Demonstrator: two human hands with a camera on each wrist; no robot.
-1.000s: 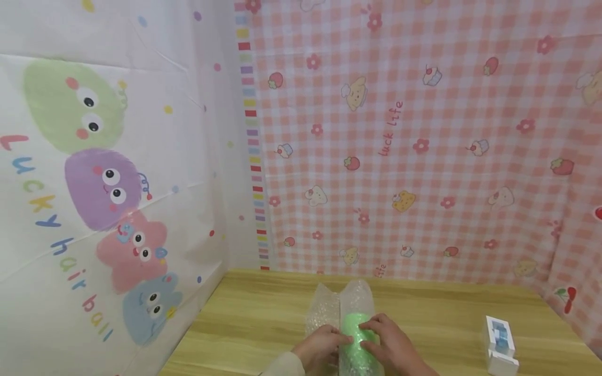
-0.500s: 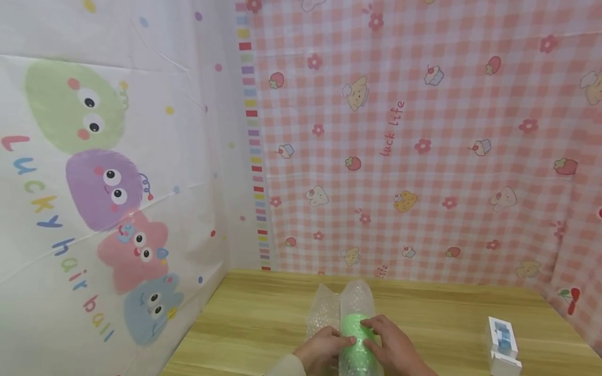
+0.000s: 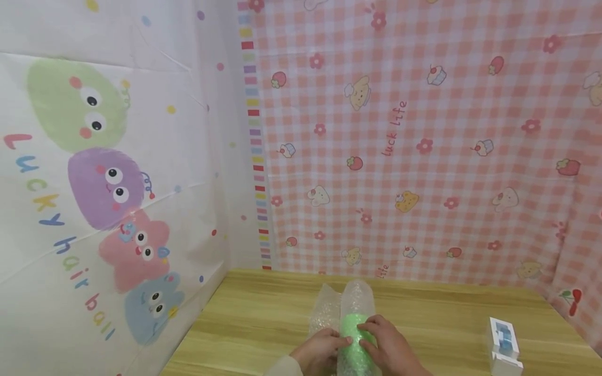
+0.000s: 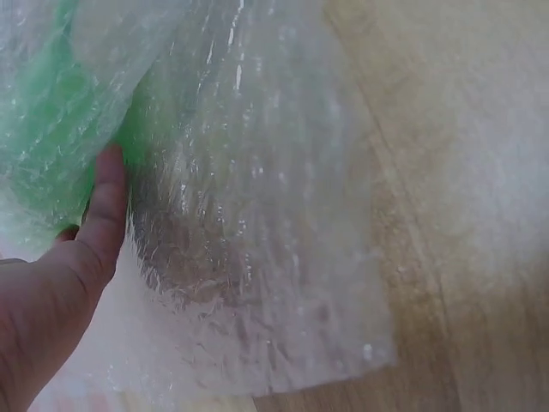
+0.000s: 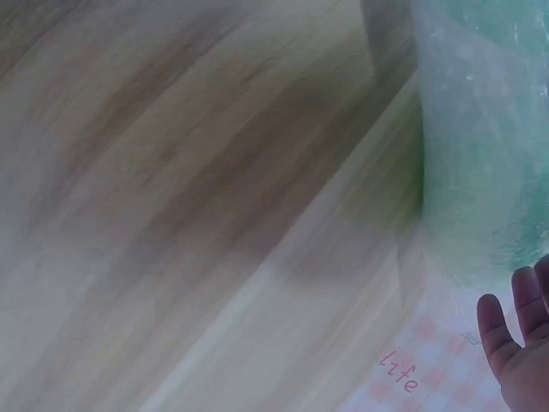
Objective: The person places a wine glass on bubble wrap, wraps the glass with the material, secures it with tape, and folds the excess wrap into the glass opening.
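A green cylinder (image 3: 356, 334) lies rolled in clear bubble wrap (image 3: 359, 297) near the table's front edge in the head view. A loose flap of the wrap (image 4: 257, 283) spreads to its left. My left hand (image 3: 320, 349) holds the roll from the left, its thumb on the wrapped cylinder; in the left wrist view a digit reaches in between roll and flap. My right hand (image 3: 390, 344) holds the right side, fingers curved over the top. In the right wrist view its fingertips (image 5: 497, 330) show at the roll's end. The cylinder's near end is cut off.
A small white box (image 3: 504, 339) with a blue item in its open top stands at the right of the wood-grain table (image 3: 263, 303). Behind the table hangs a pink checked cloth (image 3: 400, 172); a white cartoon-printed cloth (image 3: 188, 172) hangs at the left.
The head view has shifted slightly. Both hands stay on the wrapped cylinder, with only slight shifts of the fingers; the loose flap sits a touch closer to the roll.
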